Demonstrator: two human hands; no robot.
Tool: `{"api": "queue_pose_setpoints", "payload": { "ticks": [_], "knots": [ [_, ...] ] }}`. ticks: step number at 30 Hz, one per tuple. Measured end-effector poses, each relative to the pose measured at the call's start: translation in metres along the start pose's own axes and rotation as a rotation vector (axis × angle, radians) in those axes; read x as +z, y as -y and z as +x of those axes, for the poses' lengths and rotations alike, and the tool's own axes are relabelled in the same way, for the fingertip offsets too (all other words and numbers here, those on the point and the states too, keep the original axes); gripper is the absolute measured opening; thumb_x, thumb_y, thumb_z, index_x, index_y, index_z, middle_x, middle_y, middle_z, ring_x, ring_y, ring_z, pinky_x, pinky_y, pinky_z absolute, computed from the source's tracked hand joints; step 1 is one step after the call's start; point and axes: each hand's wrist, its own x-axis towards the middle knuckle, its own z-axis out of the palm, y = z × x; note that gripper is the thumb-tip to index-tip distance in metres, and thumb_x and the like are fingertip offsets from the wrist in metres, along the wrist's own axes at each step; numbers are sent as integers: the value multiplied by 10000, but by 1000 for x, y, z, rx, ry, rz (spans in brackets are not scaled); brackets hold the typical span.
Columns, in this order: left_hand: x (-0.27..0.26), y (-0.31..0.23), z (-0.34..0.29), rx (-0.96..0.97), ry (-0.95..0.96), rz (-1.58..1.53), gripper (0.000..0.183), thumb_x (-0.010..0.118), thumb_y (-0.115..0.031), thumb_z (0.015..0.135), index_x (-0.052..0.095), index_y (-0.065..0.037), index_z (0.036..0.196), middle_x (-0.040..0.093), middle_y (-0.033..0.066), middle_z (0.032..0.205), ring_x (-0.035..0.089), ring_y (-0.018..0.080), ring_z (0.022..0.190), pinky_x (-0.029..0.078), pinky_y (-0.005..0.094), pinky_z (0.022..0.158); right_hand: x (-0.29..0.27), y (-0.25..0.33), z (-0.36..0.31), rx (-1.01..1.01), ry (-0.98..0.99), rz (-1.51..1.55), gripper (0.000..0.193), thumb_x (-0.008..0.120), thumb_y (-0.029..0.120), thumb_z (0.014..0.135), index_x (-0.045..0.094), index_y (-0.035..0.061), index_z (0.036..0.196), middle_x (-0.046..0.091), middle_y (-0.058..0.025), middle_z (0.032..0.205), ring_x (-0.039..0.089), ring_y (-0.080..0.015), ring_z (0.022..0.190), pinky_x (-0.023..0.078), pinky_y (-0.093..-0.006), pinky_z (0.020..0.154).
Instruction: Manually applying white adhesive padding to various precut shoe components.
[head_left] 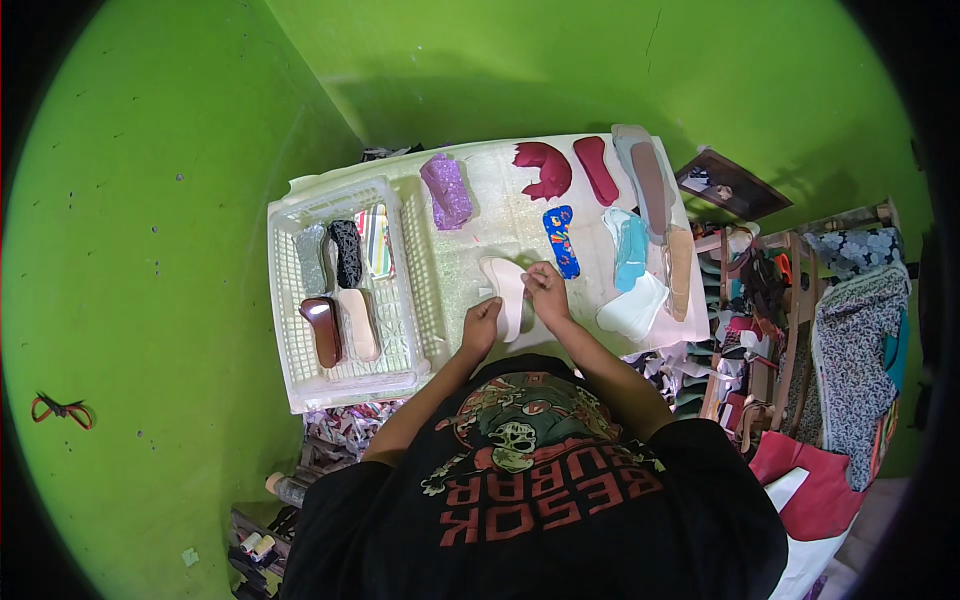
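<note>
A cream, insole-shaped piece (506, 285) is held over the near middle of the table, its long side running away from me. My left hand (482, 324) pinches its left edge near the lower end. On the opposite edge, higher up, my right hand (545, 292) has closed fingertips at the rim. Just beyond my right hand lies a blue patterned insole-shaped piece (562, 242). To the right of it are folded turquoise pieces (627, 248) and white pieces (635, 306).
A white plastic basket (408, 300) at the left holds several sole-shaped pieces. Purple glittery pieces (446, 192), a dark red curved piece (545, 170) and long grey and brown soles (650, 180) lie along the far side. A crowded wooden rack (790, 330) stands right of the table.
</note>
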Motion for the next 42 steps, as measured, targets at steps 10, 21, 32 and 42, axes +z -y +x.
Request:
{"api": "queue_pose_setpoints", "payload": {
  "ticks": [10, 21, 32, 42],
  "knots": [
    [3, 16, 18, -105, 6, 85, 327, 528, -174, 926, 583, 36, 1169, 667, 138, 968, 648, 203, 817, 488, 314, 791, -3, -12, 31, -248, -123, -396, 95, 691, 44, 817, 605, 23, 853, 615, -39, 799, 575, -122, 720, 464, -259, 654],
    [-20, 46, 24, 201, -62, 724, 562, 623, -218, 758, 512, 7, 1261, 558, 220, 1009, 524, 355, 962, 439, 433, 889, -11, -17, 26, -247, -296, -348, 103, 606, 31, 882, 533, 44, 953, 590, -54, 759, 568, -114, 702, 443, -281, 629],
    [-5, 21, 16, 218, -26, 444, 399, 556, -185, 898, 532, 6, 1247, 590, 162, 1001, 569, 242, 882, 464, 338, 830, -3, 6, 20, -212, -212, -158, 93, 575, 43, 919, 499, 47, 973, 543, -14, 755, 466, -75, 662, 384, -250, 591],
    [11, 0, 3, 191, 118, 158, 298, 530, -116, 931, 543, 9, 1202, 645, 102, 984, 598, 157, 850, 474, 308, 800, 1, 11, 11, -87, -104, -6, 96, 536, 46, 940, 461, 51, 1000, 561, -49, 767, 513, -86, 564, 417, -257, 478]
  ]
}}
